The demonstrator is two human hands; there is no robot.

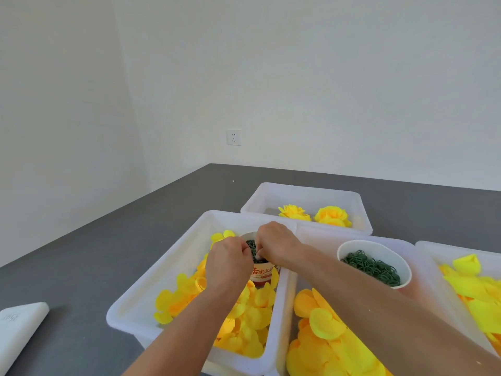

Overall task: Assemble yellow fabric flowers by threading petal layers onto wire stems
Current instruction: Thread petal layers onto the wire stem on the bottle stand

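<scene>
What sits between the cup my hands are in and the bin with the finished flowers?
In the head view, only white bin walls lie between the cup and the far bin holding finished flowers: the near bin's rim, then the far one's.

1. We are reaching both bare forearms forward from the lower edge, converging toward the middle.
2. Our left hand (229, 263) is showing its back, fingers curled downward.
3. Our right hand (275, 244) is bending at the wrist, fingertips curled down beside the left.
</scene>
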